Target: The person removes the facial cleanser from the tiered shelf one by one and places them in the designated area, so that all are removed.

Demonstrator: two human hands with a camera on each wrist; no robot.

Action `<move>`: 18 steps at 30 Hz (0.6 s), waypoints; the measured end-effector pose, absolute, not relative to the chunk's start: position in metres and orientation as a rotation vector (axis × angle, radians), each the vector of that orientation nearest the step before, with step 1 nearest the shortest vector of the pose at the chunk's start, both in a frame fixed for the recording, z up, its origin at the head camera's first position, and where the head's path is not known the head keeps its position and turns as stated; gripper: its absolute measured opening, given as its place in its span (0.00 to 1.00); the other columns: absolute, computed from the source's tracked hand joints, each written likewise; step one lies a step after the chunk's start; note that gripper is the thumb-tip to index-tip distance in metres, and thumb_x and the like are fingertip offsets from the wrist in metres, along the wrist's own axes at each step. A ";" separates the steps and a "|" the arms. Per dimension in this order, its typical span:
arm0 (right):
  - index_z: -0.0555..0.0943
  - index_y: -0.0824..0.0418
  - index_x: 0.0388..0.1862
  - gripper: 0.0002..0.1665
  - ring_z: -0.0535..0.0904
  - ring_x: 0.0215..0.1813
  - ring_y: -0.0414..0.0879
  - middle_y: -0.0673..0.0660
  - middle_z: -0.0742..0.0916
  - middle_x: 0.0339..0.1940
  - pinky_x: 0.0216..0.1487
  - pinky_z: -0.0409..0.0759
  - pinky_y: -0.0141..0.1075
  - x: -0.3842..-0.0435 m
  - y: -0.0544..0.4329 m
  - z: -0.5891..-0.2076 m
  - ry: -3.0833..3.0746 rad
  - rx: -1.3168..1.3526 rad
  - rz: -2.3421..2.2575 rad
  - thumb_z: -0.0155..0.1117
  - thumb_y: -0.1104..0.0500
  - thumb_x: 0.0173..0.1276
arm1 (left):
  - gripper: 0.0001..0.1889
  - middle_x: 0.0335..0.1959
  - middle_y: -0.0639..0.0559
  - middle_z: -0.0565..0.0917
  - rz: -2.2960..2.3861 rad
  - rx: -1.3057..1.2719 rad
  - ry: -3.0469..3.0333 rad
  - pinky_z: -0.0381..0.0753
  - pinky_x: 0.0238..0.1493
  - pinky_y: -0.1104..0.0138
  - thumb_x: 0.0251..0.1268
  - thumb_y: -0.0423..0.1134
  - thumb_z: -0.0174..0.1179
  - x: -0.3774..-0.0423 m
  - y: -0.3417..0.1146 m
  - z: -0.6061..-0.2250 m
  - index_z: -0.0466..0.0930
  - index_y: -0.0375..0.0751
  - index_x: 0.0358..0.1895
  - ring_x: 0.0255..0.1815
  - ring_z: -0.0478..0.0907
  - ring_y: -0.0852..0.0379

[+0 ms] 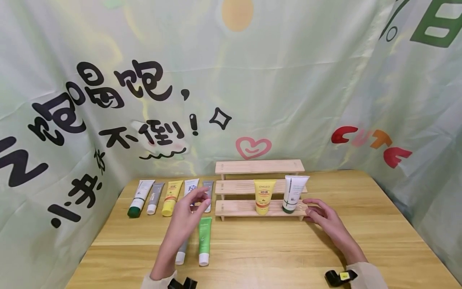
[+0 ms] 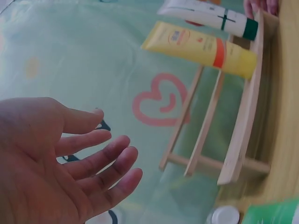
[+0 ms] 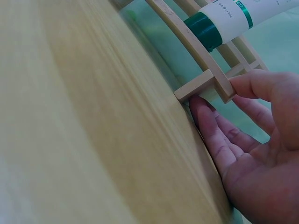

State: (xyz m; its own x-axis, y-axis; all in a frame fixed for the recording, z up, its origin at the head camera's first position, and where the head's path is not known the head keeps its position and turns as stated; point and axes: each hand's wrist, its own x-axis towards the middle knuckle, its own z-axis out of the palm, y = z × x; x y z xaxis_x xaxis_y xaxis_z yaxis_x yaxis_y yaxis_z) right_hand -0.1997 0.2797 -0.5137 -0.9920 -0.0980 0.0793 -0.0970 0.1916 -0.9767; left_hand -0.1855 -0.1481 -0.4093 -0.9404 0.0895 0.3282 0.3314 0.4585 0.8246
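A three-tier wooden display rack (image 1: pixel 238 207) stands on the table, with a yellow tube (image 1: pixel 264 196) and a white tube with a dark green cap (image 1: pixel 294 192) upright on its lowest shelf. My right hand (image 1: pixel 326 220) is at the rack's right end. In the right wrist view its fingers (image 3: pixel 254 85) pinch the end of the lowest shelf, some above and some beneath it beside the leg. My left hand (image 1: pixel 187 216), its fingers loosely bent, hovers with nothing in it over the tubes left of the rack. It partly hides a white tube (image 1: pixel 191 186) and a grey tube (image 1: pixel 207 184).
Left of the rack lie a white tube with a green cap (image 1: pixel 142 196), a small grey tube (image 1: pixel 155 197) and a yellow tube (image 1: pixel 172 197). Nearer me are a green tube (image 1: pixel 204 241) and another grey tube (image 1: pixel 182 253). A printed curtain (image 1: pixel 288 100) hangs behind the table.
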 end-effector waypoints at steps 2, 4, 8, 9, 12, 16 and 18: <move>0.69 0.72 0.71 0.27 0.80 0.54 0.33 0.73 0.73 0.69 0.53 0.84 0.35 -0.199 0.280 -0.514 2.423 -0.203 -1.991 0.56 0.56 0.82 | 0.15 0.44 0.52 0.86 -1.505 -0.394 -2.447 0.84 0.45 0.62 0.72 0.34 0.65 -0.187 -0.143 -0.407 0.82 0.44 0.59 0.48 0.82 0.57; 0.69 0.72 0.70 0.27 0.81 0.54 0.33 0.73 0.74 0.68 0.53 0.84 0.35 -0.199 0.280 -0.515 2.425 -0.208 -1.995 0.56 0.56 0.82 | 0.15 0.45 0.52 0.86 -1.539 -0.424 -2.418 0.85 0.47 0.60 0.72 0.33 0.65 -0.187 -0.138 -0.406 0.83 0.44 0.59 0.49 0.82 0.57; 0.69 0.71 0.70 0.27 0.81 0.54 0.34 0.73 0.74 0.67 0.53 0.84 0.35 -0.199 0.279 -0.515 2.426 -0.211 -1.995 0.57 0.56 0.82 | 0.16 0.47 0.46 0.86 -1.613 -0.472 -2.359 0.84 0.50 0.55 0.71 0.34 0.66 -0.189 -0.130 -0.406 0.82 0.44 0.59 0.50 0.83 0.55; 0.69 0.71 0.70 0.27 0.81 0.54 0.34 0.73 0.74 0.67 0.53 0.84 0.35 -0.199 0.279 -0.515 2.424 -0.211 -1.995 0.57 0.56 0.82 | 0.16 0.47 0.46 0.86 -1.628 -0.479 -2.348 0.84 0.51 0.54 0.71 0.35 0.66 -0.190 -0.128 -0.406 0.82 0.44 0.60 0.50 0.83 0.54; 0.69 0.71 0.71 0.27 0.81 0.54 0.34 0.73 0.74 0.67 0.53 0.84 0.34 -0.199 0.280 -0.514 2.417 -0.212 -1.997 0.57 0.56 0.82 | 0.17 0.49 0.44 0.85 -1.689 -0.481 -2.318 0.83 0.53 0.52 0.71 0.35 0.66 -0.191 -0.121 -0.406 0.82 0.44 0.60 0.51 0.82 0.53; 0.69 0.71 0.70 0.27 0.81 0.54 0.34 0.73 0.75 0.67 0.52 0.84 0.34 -0.199 0.280 -0.515 2.423 -0.214 -1.999 0.57 0.56 0.82 | 0.17 0.50 0.48 0.85 -1.777 -0.491 -2.283 0.83 0.54 0.53 0.70 0.35 0.67 -0.194 -0.109 -0.407 0.81 0.45 0.60 0.52 0.82 0.51; 0.69 0.71 0.70 0.27 0.81 0.54 0.34 0.73 0.75 0.66 0.52 0.84 0.34 -0.199 0.280 -0.515 2.428 -0.210 -2.000 0.57 0.56 0.82 | 0.17 0.52 0.47 0.84 -1.824 -0.505 -2.262 0.82 0.56 0.53 0.70 0.34 0.67 -0.196 -0.103 -0.408 0.81 0.45 0.60 0.53 0.82 0.50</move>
